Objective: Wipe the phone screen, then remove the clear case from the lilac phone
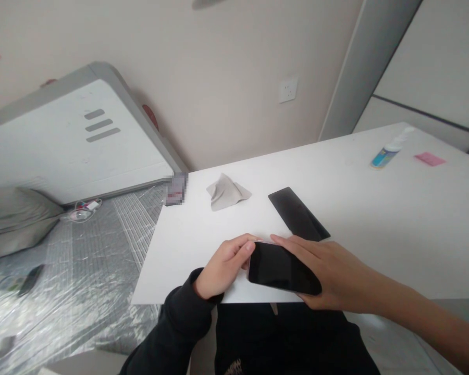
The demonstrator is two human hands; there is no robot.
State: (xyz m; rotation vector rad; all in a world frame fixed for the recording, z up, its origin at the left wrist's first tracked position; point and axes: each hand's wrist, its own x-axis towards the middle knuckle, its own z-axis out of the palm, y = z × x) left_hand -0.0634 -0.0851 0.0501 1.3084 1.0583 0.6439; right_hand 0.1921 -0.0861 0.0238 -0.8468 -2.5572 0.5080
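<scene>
Desk (375, 224) — phone (283, 268) between left hand (222, 265), right hand (332, 273)

No text can be read in the view, and the black smartphone (283, 268) shows none. The blue-and-white label on the spray bottle (383, 156) is too small to be made out, and the print on the dark sweatshirt (233, 367) is cut off by the frame's edge. The blurred item (175, 188) is hidden under pixelation.

Beige bedroom wall (219, 62)

White wall socket (288, 89) at 12 o'clock; white metal cabinet (74, 140) at 10; plastic-wrapped mattress (82, 260) at 8.
</scene>
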